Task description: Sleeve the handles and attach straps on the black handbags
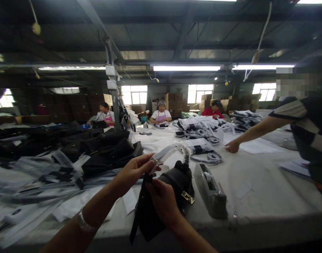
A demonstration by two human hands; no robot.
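Observation:
A black handbag point(174, 179) with a gold clasp point(187, 197) lies on the table in front of me. Its black strap point(137, 214) hangs down along the left side. Between thumb and fingers, my left hand point(140, 168) pinches the strap's upper part at a small metal buckle point(154, 160). Just below, my right hand point(163, 200) is closed on the same strap, over the bag's front, with some fingertips hidden. A clear-wrapped handle point(186, 153) arches up from the bag's far end. Pale wrapping runs from near the buckle toward it.
A grey tape dispenser point(211, 191) stands right of the bag. Black bags point(105, 147) and pale wrapped strips point(45, 179) are heaped at left. Packed straps point(200, 126) lie farther back. A co-worker's hand point(232, 146) touches the table at right; several people sit opposite.

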